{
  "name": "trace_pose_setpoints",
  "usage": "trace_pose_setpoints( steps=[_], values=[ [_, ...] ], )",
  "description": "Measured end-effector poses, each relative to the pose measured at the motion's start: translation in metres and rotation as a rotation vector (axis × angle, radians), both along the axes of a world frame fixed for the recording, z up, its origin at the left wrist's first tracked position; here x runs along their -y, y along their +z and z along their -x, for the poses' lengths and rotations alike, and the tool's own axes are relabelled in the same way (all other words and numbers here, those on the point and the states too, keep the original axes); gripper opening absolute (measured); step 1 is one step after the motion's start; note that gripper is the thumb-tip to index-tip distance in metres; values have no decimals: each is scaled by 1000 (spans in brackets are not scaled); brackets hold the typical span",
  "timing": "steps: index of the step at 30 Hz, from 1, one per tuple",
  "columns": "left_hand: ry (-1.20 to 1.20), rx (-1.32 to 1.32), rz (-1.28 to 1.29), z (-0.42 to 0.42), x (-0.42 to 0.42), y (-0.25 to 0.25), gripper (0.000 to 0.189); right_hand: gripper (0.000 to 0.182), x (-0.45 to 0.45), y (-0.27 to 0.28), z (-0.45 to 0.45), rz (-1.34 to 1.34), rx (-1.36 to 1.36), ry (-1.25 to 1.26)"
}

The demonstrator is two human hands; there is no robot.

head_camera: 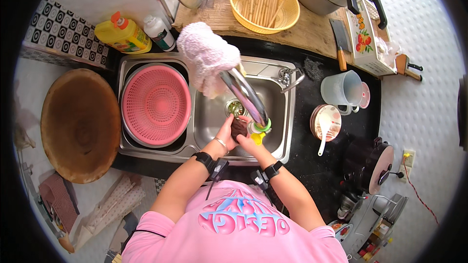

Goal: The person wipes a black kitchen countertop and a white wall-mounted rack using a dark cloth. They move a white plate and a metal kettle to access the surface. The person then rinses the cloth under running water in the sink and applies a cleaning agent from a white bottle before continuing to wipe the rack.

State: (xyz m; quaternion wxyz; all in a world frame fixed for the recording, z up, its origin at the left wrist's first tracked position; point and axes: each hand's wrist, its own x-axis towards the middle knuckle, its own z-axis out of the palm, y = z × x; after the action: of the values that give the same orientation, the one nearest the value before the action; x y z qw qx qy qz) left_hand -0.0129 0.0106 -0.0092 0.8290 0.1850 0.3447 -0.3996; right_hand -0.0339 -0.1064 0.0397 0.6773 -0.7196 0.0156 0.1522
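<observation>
Over the right basin of a stainless steel sink (212,124), my left hand (227,132) and my right hand (250,144) hold a dark reddish-brown item (239,128) between them. Its exact kind is unclear. The chrome faucet (248,98) arches down beside my right hand, and its tip carries a green ring and a yellow lever (258,138). A pale pink towel (210,56) is wrapped around the faucet's upper part. Just beyond my fingers is the drain strainer (236,108), with green scraps in it. The faucet and its fitting partly hide my right fingers.
A pink colander (161,104) fills the left basin, beside a large brown round board (80,126). Behind the sink, a yellow basket of chopsticks (265,25) stands on a wooden board near a cleaver (340,38). Stacked bowls (334,117) and a plastic jug (338,87) are at right.
</observation>
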Motion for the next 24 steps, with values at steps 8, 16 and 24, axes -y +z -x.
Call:
trace_pose_setpoints(
  steps=[8,16,24],
  values=[
    [123,164,-12,11,34,31,32,22,7,-29,-3,516,101,-204],
    [118,123,-81,1,18,21,35,43,-6,-20,21,244,197,-127],
    [113,72,-125,7,44,38,32,25,12,-37,-11,527,78,-292]
  ],
)
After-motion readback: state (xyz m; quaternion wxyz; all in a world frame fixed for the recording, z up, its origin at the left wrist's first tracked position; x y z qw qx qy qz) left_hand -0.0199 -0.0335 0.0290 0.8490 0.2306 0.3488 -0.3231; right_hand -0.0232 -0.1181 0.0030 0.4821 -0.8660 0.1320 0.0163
